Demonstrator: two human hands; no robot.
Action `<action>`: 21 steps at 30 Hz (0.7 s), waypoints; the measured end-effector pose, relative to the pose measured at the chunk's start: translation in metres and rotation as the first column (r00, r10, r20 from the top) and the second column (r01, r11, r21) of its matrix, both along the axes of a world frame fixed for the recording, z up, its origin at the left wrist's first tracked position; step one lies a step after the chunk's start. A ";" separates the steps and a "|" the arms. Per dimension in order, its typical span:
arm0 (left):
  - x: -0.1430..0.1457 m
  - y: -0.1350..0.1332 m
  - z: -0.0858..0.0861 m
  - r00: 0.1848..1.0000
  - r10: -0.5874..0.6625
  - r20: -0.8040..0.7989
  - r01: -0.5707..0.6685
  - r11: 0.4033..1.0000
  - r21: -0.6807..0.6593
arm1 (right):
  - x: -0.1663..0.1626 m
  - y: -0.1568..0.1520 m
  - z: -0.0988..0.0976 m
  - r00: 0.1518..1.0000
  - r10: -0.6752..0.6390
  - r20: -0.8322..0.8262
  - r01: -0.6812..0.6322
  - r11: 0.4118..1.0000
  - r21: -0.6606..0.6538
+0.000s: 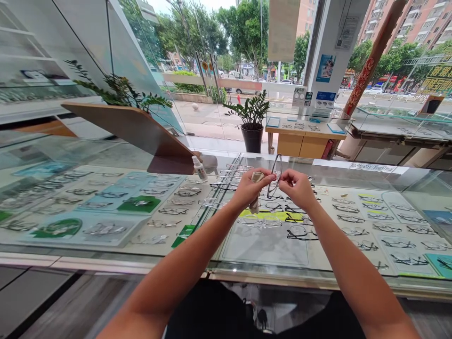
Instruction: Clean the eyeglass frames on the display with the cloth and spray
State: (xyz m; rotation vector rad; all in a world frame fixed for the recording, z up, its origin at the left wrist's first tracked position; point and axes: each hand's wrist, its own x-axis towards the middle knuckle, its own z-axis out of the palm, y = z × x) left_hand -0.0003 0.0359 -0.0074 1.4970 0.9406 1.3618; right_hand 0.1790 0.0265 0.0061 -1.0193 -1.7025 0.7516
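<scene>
Above the counter (266, 249), left hand (247, 189) near right hand (298, 187), bent fingers (267, 180) tight on eyeglasses (280, 165)

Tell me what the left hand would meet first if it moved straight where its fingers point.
The left hand would likely meet the eyeglasses first, then the right hand; exact depth is unclear.

Potted plant (252, 137) left of wooden cabinet (290, 144); blue poster (325, 68) on white pillar (341, 63).
</scene>
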 end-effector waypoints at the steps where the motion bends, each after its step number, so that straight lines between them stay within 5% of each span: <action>1: 0.000 0.000 0.000 1.000 0.001 -0.012 -0.001 1.000 0.005 | 0.000 0.000 0.000 1.000 -0.006 0.000 0.006 1.000 0.003; 17: 0.002 0.007 -0.011 0.994 0.062 0.095 -0.067 0.997 0.047 | 0.001 0.002 -0.003 0.982 -0.182 0.045 0.181 0.983 0.023; 21: 0.001 0.007 -0.012 0.991 0.128 0.048 -0.133 0.986 0.105 | -0.002 -0.002 -0.004 0.943 -0.304 0.138 0.276 0.942 0.192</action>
